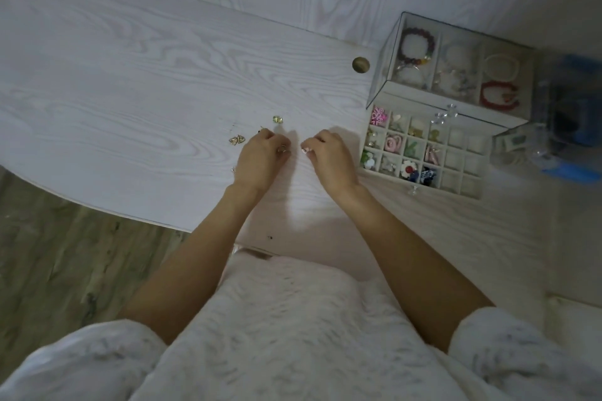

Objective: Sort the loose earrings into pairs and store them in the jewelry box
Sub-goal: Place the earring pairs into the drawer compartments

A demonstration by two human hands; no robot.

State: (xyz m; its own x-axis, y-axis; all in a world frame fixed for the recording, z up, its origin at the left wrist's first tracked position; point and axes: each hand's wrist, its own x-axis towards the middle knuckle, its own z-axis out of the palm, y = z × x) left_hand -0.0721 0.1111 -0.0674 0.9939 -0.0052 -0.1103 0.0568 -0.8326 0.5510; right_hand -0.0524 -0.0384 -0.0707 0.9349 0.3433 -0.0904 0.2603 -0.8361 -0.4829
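Two loose earrings [236, 140] lie just left of your left hand [260, 156], which pinches a small ring-like piece; your right hand [329, 153], curled and seemingly empty, is nearer the jewelry box [469, 194] at the table's right edge.

A white wood-grain tabletop [136, 81] is filling most of the view, its curved near edge sweeping down across the left, and a round cable hole [360, 65] is sitting in its surface toward the right. Grey-green wood-look flooring [58, 247] is showing below that edge at the lower left. Light is falling soft and dim across the surface, casting faint shadows, while a blurred blue-and-clear object [566, 127] is sitting at the far right.
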